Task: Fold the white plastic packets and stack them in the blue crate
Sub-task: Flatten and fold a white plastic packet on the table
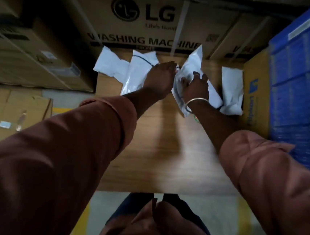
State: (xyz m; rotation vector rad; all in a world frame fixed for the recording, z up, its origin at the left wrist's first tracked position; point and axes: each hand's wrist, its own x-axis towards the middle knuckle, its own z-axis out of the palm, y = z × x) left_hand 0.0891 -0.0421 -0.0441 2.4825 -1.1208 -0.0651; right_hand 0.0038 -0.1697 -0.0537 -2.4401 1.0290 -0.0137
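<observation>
The right hand point(196, 88) grips a white packet point(193, 64); the left hand point(160, 77) seems to pinch its edge

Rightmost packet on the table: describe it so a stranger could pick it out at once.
Start at the blue crates on the right; a brown carton with a blue logo stands beside them. The packet lies on the table right next to that carton. Alone among the packets, it lies to the right of the right hand.
</observation>
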